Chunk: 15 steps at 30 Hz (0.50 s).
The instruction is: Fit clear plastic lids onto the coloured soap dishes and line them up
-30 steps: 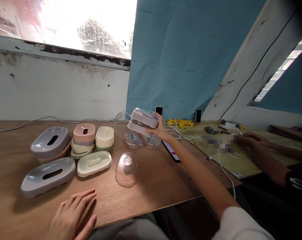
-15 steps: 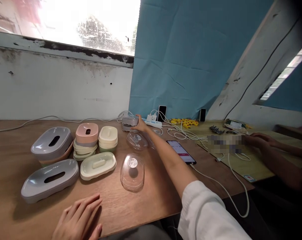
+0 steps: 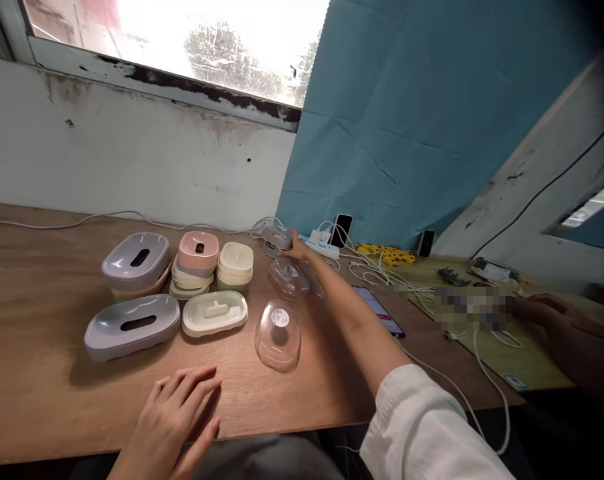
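At the back of the table, my right hand (image 3: 296, 247) is closed on the edge of a clear plastic cover (image 3: 278, 236). Part of another clear piece shows just below it. Nearer to me lie a clear cover (image 3: 288, 276) and a clear domed cover with a round white sticker (image 3: 277, 343). My left hand (image 3: 175, 415) rests by the front edge, fingers spread and holding nothing. Beyond it are a cream lid (image 3: 215, 323) and a grey slotted lid (image 3: 132, 337). Behind these stand a grey lid stack (image 3: 136, 257), a pink-topped stack (image 3: 199, 241) and a cream stack (image 3: 236, 255).
A phone (image 3: 377, 310) lies right of my forearm. White cables run from a power strip (image 3: 320, 245) across the table. Yellow pieces (image 3: 386, 253) and two upright phones are along the back. Another person's hand (image 3: 557, 317) is at the right.
The view has turned, so the table things sit further right. The clear cover in my right hand now looks raised and tilted off the piece below. My left hand stays spread.
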Available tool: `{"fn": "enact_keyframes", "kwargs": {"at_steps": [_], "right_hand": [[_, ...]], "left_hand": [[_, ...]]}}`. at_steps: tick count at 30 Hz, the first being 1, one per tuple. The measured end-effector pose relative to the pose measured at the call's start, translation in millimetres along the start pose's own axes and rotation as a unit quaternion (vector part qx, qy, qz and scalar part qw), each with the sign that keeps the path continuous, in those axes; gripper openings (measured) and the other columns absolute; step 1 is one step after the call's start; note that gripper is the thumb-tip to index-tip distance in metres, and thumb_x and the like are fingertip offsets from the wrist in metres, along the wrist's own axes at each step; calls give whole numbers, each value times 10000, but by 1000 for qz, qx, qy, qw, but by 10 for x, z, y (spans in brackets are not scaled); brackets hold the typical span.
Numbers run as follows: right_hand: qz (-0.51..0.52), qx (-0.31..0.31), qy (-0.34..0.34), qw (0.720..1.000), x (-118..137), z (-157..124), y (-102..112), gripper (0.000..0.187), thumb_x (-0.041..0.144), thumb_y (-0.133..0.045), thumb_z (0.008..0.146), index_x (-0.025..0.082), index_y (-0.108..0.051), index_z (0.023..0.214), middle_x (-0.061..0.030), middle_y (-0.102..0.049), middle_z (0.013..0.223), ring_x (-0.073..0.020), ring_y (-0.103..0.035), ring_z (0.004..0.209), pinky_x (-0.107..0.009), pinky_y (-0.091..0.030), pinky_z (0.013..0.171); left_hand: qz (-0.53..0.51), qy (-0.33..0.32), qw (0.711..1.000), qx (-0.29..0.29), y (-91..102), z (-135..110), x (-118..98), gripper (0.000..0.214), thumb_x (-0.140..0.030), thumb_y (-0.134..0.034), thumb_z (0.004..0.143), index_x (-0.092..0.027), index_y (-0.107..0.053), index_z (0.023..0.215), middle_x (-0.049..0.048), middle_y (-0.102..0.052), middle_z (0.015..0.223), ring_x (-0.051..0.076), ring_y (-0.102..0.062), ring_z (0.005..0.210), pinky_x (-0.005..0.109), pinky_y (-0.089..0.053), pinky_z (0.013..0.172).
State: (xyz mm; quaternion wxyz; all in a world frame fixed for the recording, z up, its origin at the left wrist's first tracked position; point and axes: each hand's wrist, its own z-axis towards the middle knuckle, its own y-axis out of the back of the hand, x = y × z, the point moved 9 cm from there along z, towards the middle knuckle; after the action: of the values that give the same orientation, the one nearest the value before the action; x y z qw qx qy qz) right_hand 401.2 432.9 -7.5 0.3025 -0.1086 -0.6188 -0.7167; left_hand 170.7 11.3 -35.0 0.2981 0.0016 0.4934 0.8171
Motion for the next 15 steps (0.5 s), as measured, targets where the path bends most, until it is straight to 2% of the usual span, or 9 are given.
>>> {"fn": "enact_keyframes", "kwargs": {"at_steps": [8, 15], "right_hand": [[2, 1, 1, 1000, -90, -147, 195, 369, 330, -577, 924, 166, -511, 1247, -94, -529, 1262, -243, -560, 1096, -466, -477, 923], [32, 0, 41, 999, 113, -182, 192, 381, 345, -579, 919, 165, -511, 1249, -97, -527, 1270, -252, -550, 1115, -486, -451, 950]], "left_hand": [[-11, 4, 1000, -4, 16, 7, 9, 270, -285, -546, 867, -264, -553, 1137, 43, -625, 1176, 234, -547, 1067, 324, -446, 817], [16, 4, 1000, 3, -23, -3, 30, 232, -323, -545, 867, -278, -589, 1090, 35, -630, 1203, 236, -570, 1055, 331, -466, 823]]}}
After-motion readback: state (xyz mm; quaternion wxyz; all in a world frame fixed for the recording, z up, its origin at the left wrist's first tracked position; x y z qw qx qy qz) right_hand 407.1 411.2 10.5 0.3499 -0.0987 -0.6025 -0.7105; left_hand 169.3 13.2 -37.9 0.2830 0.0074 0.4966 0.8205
